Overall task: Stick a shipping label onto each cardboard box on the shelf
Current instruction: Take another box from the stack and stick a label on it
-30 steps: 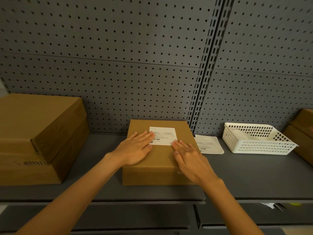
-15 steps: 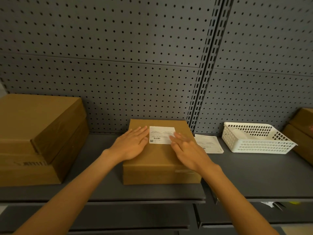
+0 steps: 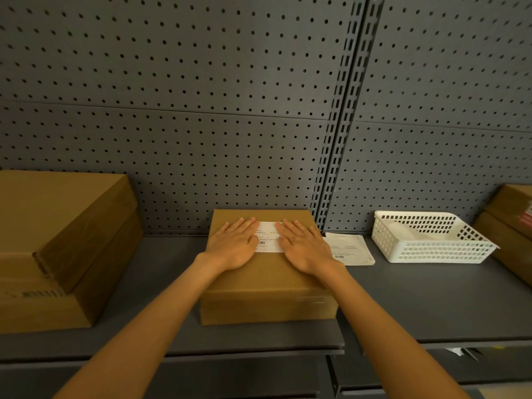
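Cardboard, plain brown and matte, makes up the middle box (image 3: 267,286), which sits square on the dark grey shelf (image 3: 431,298) with its back edge against the perforated back panel (image 3: 201,125) and its front face just short of the shelf lip. Bare shelf runs on either side of it. A white shipping label (image 3: 269,237) lies flat on its top towards the rear, and both hands press on it with straight, flat fingers, gripping nothing: the left hand (image 3: 234,246) covers the label's left edge, the right hand (image 3: 305,247) its right edge. Just beside the box on the right lies a thin stack of label sheets (image 3: 349,250), then a white latticed plastic basket (image 3: 431,243). Two larger stacked boxes (image 3: 57,249) stand well apart on the left; more boxes (image 3: 509,226) crowd the right edge.
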The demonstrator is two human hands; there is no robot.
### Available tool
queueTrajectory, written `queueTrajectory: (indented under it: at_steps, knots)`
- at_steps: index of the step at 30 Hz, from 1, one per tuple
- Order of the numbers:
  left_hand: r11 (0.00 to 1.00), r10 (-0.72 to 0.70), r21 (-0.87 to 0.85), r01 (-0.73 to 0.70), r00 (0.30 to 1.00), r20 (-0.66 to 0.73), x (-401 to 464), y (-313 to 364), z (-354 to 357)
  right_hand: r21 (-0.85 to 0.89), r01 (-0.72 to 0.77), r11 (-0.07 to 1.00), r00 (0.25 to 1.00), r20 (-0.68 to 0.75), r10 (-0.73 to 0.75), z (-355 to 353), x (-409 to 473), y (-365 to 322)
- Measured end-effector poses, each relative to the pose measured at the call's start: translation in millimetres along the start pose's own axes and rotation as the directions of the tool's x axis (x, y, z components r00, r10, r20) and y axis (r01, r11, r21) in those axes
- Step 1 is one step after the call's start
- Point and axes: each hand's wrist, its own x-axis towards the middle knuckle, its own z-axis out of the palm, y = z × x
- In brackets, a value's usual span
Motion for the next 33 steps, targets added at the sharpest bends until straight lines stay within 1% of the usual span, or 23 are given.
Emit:
queueTrajectory:
  at_steps: [4, 7, 9, 11, 13, 14, 15, 16, 18, 19, 21, 23, 25, 28, 31, 33]
  knots:
    - [0.999, -0.037, 0.02, 0.038, 0.999, -0.039, 0.6, -7.9, -1.8, 0.046, -0.071, 0.996, 0.997, -0.035, 0.072, -0.1, -3.6, 15.1]
    - [0.992, -0.105, 0.056, 0.109, 0.992, -0.074, -1.6, -24.5, -6.6, 0.062, -0.064, 0.996, 0.997, -0.039, 0.067, 0.6, -2.9, 15.1]
    - [0.993, -0.109, 0.043, 0.112, 0.992, -0.064, -4.5, -30.3, -8.0, 0.082, -0.06, 0.995, 0.997, -0.035, 0.063, -0.5, -2.3, 13.8]
    - [0.992, -0.121, -0.034, 0.119, 0.99, -0.075, -9.1, -31.2, -7.7, 0.16, -0.062, 0.985, 0.995, -0.061, 0.073, -5.4, -6.3, 13.7]
    - [0.967, -0.191, -0.192, 0.166, 0.974, -0.12, -17.7, -34.5, -5.3, 0.34, -0.074, 0.938, 0.986, -0.115, 0.119, -11.0, -16.8, 17.0]
    - [0.934, -0.242, -0.3, 0.193, 0.961, -0.135, -23.9, -37.1, -4.1, 0.454, -0.089, 0.887, 0.98, -0.12, 0.16, -12.5, -23.7, 20.5]
    - [0.881, -0.298, -0.42, 0.22, 0.946, -0.129, -31.1, -39.0, -3.0, 0.562, -0.111, 0.82, 0.974, -0.103, 0.203, -14.1, -31.7, 23.5]
    - [0.803, -0.35, -0.543, 0.247, 0.932, -0.094, -39.8, -39.3, -2.2, 0.654, -0.138, 0.744, 0.968, -0.071, 0.242, -14.4, -39.5, 27.1]
    - [0.588, -0.418, -0.754, 0.294, 0.908, 0.028, -57.4, -35.5, -0.4, 0.775, -0.188, 0.604, 0.955, 0.001, 0.296, -12.6, -54.4, 32.0]
    - [0.468, -0.429, -0.826, 0.315, 0.898, 0.1, -64.9, -32.6, 2.4, 0.817, -0.2, 0.54, 0.951, 0.028, 0.309, -11.1, -61.7, 33.2]
    - [0.258, -0.421, -0.897, 0.359, 0.877, 0.23, -76.7, -27.5, 7.5, 0.885, -0.223, 0.408, 0.944, 0.091, 0.317, -4.9, -72.7, 36.7]
    - [0.105, -0.395, -0.922, 0.374, 0.866, 0.306, -83.5, -25.7, 12.7, 0.924, -0.267, 0.274, 0.932, 0.175, 0.319, 4.9, -79.3, 41.9]
    - [0.015, -0.372, -0.935, 0.355, 0.87, 0.325, -88.0, -22.9, 13.9, 0.934, -0.308, 0.182, 0.918, 0.243, 0.312, 14.5, -82.1, 44.4]
    - [-0.034, -0.364, -0.942, 0.334, 0.873, 0.323, -92.3, -18.9, 14.3, 0.957, -0.279, 0.079, 0.921, 0.244, 0.303, 21.8, -85.0, 40.1]
    - [-0.092, -0.348, -0.949, 0.302, 0.883, 0.315, -97.4, -14.1, 12.5, 0.971, -0.233, 0.044, 0.927, 0.208, 0.313, 20.9, -91.5, 31.5]
    - [-0.106, -0.337, -0.953, 0.285, 0.891, 0.304, -99.8, -12.6, 12.0, 0.978, -0.205, 0.045, 0.928, 0.18, 0.327, 21.4, -96.9, 29.5]
